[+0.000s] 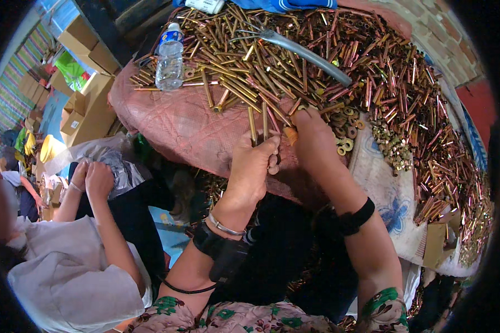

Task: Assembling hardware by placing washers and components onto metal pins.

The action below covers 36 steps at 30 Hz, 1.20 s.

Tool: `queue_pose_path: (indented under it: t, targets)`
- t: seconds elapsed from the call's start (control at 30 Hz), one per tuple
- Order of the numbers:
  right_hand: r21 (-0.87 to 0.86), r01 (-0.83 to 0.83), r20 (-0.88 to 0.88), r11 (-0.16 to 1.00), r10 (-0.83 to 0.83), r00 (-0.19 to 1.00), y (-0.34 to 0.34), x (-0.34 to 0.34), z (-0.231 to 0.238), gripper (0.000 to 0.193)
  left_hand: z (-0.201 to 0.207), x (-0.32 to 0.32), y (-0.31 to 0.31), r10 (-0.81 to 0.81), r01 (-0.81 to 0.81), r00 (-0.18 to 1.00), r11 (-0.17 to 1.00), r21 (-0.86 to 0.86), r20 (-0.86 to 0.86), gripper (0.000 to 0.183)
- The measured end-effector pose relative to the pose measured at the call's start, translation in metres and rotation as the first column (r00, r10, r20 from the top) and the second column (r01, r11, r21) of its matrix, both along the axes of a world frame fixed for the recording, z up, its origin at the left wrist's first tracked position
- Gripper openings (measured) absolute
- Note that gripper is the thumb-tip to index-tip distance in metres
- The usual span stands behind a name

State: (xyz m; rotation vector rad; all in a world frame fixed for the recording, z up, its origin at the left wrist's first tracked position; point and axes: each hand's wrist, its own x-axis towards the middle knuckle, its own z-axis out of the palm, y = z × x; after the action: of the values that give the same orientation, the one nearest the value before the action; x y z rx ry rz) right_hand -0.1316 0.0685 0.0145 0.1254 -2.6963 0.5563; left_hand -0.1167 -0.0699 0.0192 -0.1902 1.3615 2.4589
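Observation:
My left hand [253, 164] is closed around a couple of slim gold-coloured metal tubes [253, 125], which stick up out of the fist. Small rounded pieces show at its fingertips, too small to name. Just to its right, my right hand [313, 133] is bent down at the near edge of a big heap of similar tubes [233, 77]. Its fingers are curled together, and whatever they pinch is hidden. A small orange piece [290, 135] shows by its thumb. Beside that hand lie flat ring washers [347, 125], with small metal nuts [393, 147] further right.
Pink woven sacking [172, 122] and a white sack [366, 166] lie under the heap. A clear plastic bottle [171, 61] stands at the left; a grey tool handle [311, 55] lies across the tubes. Another person [83, 266] sits close at my left. A small cardboard box [440, 241] sits at the right.

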Motion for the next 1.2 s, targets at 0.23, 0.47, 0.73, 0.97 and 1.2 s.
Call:
queue_pose_path:
  t: [0.23,0.47,0.73,0.97,1.2]
  targets:
    - [-0.467,0.138,0.237,0.873,-0.026,0.971,-0.002,0.028,0.015,0.024,0.004,0.012,0.006,0.019,-0.015,0.995,0.999,-0.044,0.097,0.007]
    - [-0.516,0.037,0.288,0.856,0.133,0.948,-0.004,0.049,0.034,0.018,-0.005,0.015,-0.001,-0.052,0.056,0.998,0.991,-0.119,0.040,0.009]
    - [-0.088,-0.050,0.011,0.995,0.052,0.999,-0.003,0.011,0.000,0.020,0.000,0.024,-0.004,-0.106,0.110,0.994,0.983,-0.147,0.033,0.010]
    - [-0.269,-0.048,0.041,0.962,0.061,0.997,0.006,0.003,-0.005,0.016,-0.018,0.026,-0.017,-0.193,0.198,0.980,0.972,-0.131,0.049,0.014]
    - [-0.781,0.018,0.078,0.624,0.069,0.995,0.005,0.007,-0.009,0.011,-0.019,0.031,-0.019,-0.272,0.285,0.957,0.947,-0.147,0.103,0.012]
